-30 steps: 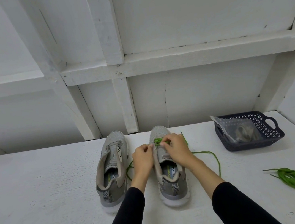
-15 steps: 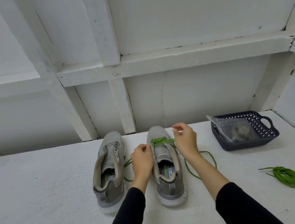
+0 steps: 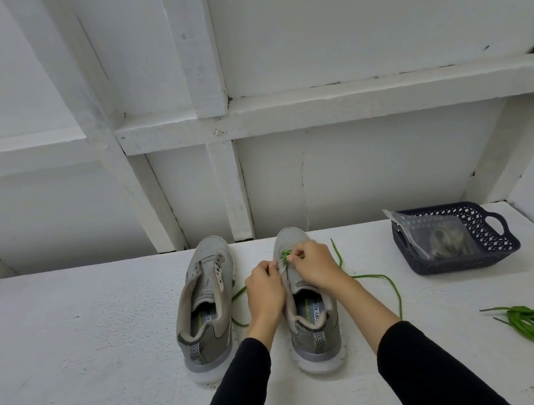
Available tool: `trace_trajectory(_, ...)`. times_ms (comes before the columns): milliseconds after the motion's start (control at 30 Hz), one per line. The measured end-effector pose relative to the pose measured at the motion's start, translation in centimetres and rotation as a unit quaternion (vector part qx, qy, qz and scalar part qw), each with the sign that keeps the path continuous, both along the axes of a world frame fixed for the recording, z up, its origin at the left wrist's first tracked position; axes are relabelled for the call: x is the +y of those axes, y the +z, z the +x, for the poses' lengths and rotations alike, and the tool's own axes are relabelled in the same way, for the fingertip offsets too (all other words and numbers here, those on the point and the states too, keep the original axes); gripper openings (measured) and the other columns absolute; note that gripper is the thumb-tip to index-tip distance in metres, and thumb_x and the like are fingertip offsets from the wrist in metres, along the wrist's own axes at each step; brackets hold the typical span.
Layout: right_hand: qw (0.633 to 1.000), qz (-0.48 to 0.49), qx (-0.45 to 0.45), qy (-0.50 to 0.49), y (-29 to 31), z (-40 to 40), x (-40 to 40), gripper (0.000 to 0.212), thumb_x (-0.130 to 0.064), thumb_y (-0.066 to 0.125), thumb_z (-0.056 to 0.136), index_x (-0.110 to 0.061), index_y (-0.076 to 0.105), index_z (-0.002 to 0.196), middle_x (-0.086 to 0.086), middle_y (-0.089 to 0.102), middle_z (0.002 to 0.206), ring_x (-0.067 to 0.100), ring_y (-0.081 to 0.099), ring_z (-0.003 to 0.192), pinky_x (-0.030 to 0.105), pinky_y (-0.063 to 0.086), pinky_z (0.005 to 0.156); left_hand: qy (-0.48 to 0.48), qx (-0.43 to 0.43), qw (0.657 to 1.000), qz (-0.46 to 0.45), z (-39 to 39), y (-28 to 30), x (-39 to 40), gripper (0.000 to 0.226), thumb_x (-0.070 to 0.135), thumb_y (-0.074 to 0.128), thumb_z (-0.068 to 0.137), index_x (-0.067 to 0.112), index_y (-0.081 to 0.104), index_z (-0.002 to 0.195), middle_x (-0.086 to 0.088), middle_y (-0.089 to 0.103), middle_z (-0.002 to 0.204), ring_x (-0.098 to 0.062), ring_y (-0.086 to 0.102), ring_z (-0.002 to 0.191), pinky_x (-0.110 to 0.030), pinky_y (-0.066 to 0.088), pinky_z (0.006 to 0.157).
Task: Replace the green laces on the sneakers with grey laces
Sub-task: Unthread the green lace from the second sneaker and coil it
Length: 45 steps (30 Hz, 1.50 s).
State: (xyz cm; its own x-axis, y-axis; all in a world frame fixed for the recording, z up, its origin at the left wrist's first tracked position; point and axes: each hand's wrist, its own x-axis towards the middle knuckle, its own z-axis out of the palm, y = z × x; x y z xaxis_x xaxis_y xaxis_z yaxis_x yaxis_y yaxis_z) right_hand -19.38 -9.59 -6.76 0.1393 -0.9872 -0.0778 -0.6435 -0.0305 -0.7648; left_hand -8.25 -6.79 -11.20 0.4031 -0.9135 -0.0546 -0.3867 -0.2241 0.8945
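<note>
Both hands work at the toe end of the right sneaker [image 3: 308, 301]. Right hand [image 3: 313, 265] has fingertips closed on the green lace [image 3: 286, 255] at the lowest eyelets. Left hand [image 3: 264, 288] is curled tight against the shoe's near flap, just beside that pinch; looks like it grips the eyelet edge, can't confirm.

My read: unthreading the last crossings. To do it well, brace the flap with the left, pull each run straight out of its eyelet rather than sideways, feed slack first so the tip doesn't snag.

From the pinch: loose lace tails trail outward on both sides, the longer one looping away past the right wrist. Left sneaker [image 3: 205, 311], already bare, sits just beyond the left hand. Bundled green lace [image 3: 533, 326] lies well apart to the right, nearer the person. Grey laces [image 3: 445, 242] look bagged in the dark basket [image 3: 467, 260], well apart on that side, further back.
</note>
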Motion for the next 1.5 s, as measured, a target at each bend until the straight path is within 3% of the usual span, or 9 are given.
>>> trace_trajectory(133, 0.953, 0.061, -0.284, -0.083, 0.5, -1.0, 0.2, 0.021, -0.015, 0.049, 0.100, -0.012, 0.063, 0.084, -0.003, 0.065, 0.085, 0.015, 0.058, 0.088, 0.023, 0.044, 0.076, 0.005, -0.001, 1.000, -0.001, 0.0, 0.0, 0.0, 0.033, 0.024, 0.045, 0.102, 0.012, 0.059, 0.075, -0.005, 0.062, 0.073, -0.021, 0.055, 0.069, -0.031, 0.037, 0.061)
trace_trajectory(300, 0.738, 0.078, -0.643, -0.188, 1.8, -4.6, 0.0, 0.028, -0.018, 0.038, 0.105, -0.009, 0.049, 0.081, 0.007, 0.057, 0.071, 0.017, 0.055, 0.059, 0.032, 0.050, 0.070, 0.008, -0.008, 1.000, 0.011, -0.1, -0.1, 0.0, 0.032, 0.026, 0.044, 0.102, 0.011, 0.061, 0.078, -0.008, 0.065, 0.078, -0.022, 0.057, 0.073, -0.030, 0.035, 0.059)
trace_trajectory(433, 0.830, 0.023, -0.470, -0.300, -0.4, -6.2, -0.3, 0.033, -0.022, 0.045, 0.102, -0.011, 0.049, 0.072, 0.003, 0.044, 0.061, 0.011, 0.032, 0.043, 0.023, 0.027, 0.043, 0.012, -0.023, 1.000, 0.017, -0.2, 0.0, 0.1, 0.029, 0.028, 0.044, 0.102, 0.012, 0.065, 0.088, -0.006, 0.065, 0.084, -0.022, 0.059, 0.078, -0.029, 0.035, 0.062)
trace_trajectory(633, 0.956, 0.017, -0.143, -0.256, -3.4, -5.1, 1.7, 0.022, -0.018, 0.055, 0.094, 0.000, 0.056, 0.083, 0.008, 0.059, 0.077, 0.024, 0.053, 0.074, 0.028, 0.038, 0.057, 0.011, -0.017, 1.000, -0.003, -0.1, 0.2, 0.2, 0.033, 0.023, 0.046, 0.101, 0.005, 0.064, 0.080, -0.007, 0.066, 0.078, -0.023, 0.060, 0.077, -0.033, 0.042, 0.065)
trace_trajectory(800, 0.966, -0.091, -0.030, -0.240, -1.5, -3.4, 1.6, 0.017, -0.011, 0.055, 0.087, -0.011, 0.045, 0.102, 0.000, 0.044, 0.104, 0.018, 0.037, 0.098, 0.036, 0.035, 0.085, -0.003, 0.027, 1.000, -0.005, 0.0, 0.7, 0.3, 0.025, 0.026, 0.049, 0.100, 0.011, 0.064, 0.086, -0.001, 0.066, 0.085, -0.017, 0.059, 0.083, -0.029, 0.042, 0.070)
trace_trajectory(1000, 0.991, -0.108, 0.034, -0.069, -1.5, -1.3, 2.0, 0.009, -0.023, 0.048, 0.097, -0.017, 0.053, 0.100, 0.000, 0.047, 0.105, 0.013, 0.041, 0.100, 0.029, 0.038, 0.080, -0.007, 0.144, 0.989, -0.020, 1.0, 1.6, 0.0, 0.033, 0.037, 0.039, 0.104, 0.016, 0.063, 0.093, 0.000, 0.069, 0.089, -0.018, 0.064, 0.077, -0.037, 0.052, 0.069)
trace_trajectory(1167, 0.989, -0.123, 0.064, -0.049, -2.7, -1.2, 2.3, 0.022, -0.017, 0.041, 0.100, -0.016, 0.057, 0.116, 0.003, 0.050, 0.113, 0.020, 0.045, 0.106, 0.030, 0.042, 0.087, -0.078, -0.058, 0.995, -0.017, 3.3, 2.1, -1.6, 0.040, -0.009, 0.040, 0.091, 0.007, 0.058, 0.122, -0.011, 0.062, 0.123, -0.021, 0.057, 0.106, -0.026, 0.042, 0.089)
trace_trajectory(1267, 0.981, -0.150, 0.121, -0.020, -2.6, -1.0, 2.2, 0.031, -0.011, 0.041, 0.099, -0.014, 0.055, 0.127, 0.003, 0.049, 0.125, 0.021, 0.042, 0.111, 0.032, 0.040, 0.093, -0.176, -0.209, 0.960, 0.061, 3.7, 1.5, -2.3, 0.053, -0.001, 0.045, 0.093, 0.013, 0.040, 0.144, -0.009, 0.054, 0.137, -0.032, 0.037, 0.132, -0.037, 0.034, 0.106)
trace_trajectory(1500, 0.971, -0.168, 0.168, 0.017, -2.6, -1.0, 1.9, 0.040, -0.007, 0.049, 0.095, -0.021, 0.051, 0.133, -0.006, 0.053, 0.135, 0.020, 0.040, 0.115, 0.030, 0.033, 0.092, -0.056, -0.215, 0.973, -0.065, 3.8, 4.1, -2.7, 0.018, 0.017, 0.046, 0.100, 0.011, 0.059, 0.109, -0.008, 0.060, 0.109, -0.026, 0.056, 0.096, -0.039, 0.046, 0.077)
